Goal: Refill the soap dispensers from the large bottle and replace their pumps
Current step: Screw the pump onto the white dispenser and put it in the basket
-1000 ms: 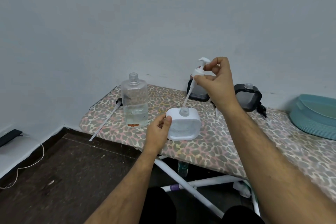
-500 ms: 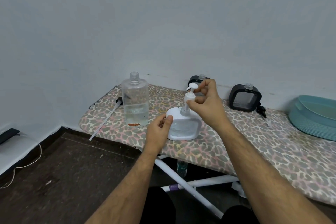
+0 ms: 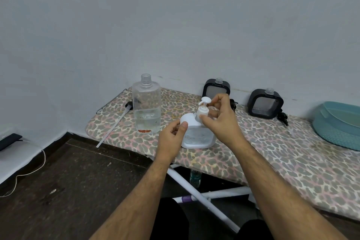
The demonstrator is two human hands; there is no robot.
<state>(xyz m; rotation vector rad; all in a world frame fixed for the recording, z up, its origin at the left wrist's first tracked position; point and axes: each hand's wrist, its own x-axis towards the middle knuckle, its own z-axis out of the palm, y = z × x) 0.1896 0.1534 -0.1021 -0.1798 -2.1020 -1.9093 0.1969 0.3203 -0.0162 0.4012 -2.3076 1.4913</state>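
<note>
Head view: white dispenser [image 3: 196, 134] upright on the ironing board [image 3: 272, 152]. Left hand [image 3: 172, 139] grips its left shoulder, thumb on the front face. Right hand [image 3: 221, 121] pinches the white pump [image 3: 202, 110] seated in the dispenser's neck, thumb at the collar's front. Large bottle [image 3: 146, 105], uncapped, stands just left.

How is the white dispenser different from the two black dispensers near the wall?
The white dispenser has its pump seated; the black dispensers have bare open necks. The left hand and right hand hold the white one; nothing touches the black ones. All stand upright and share a squarish shape.
</note>
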